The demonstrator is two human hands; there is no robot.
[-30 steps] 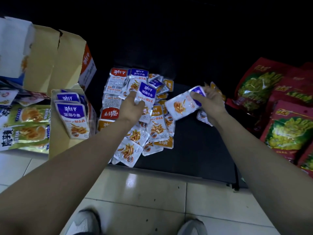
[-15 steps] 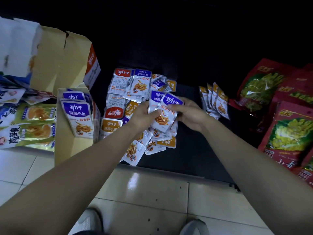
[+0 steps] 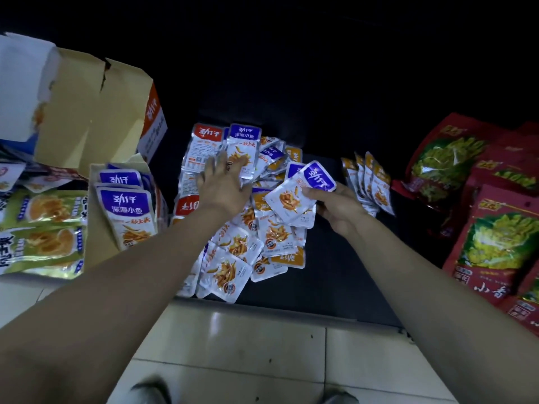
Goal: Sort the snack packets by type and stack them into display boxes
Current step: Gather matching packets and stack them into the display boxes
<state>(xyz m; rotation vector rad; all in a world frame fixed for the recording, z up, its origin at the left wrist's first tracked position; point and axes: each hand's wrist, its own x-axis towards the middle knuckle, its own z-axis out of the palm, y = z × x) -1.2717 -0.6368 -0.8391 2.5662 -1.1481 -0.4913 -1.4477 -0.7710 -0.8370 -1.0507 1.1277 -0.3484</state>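
while in right hand (image 3: 338, 209), packet (image 3: 293, 198) diagonal

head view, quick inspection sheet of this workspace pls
surface: dark shelf, partly covered
job's things: loose packet pile; display box with upright purple-topped packets; orange-topped row right of the pile
clutter: green bags left, red bags right, torn carton
hands: left hand spread flat on the pile; right hand grips a purple-topped stack
cables: nothing seen
surroundings: tiled floor, shoes at bottom edge
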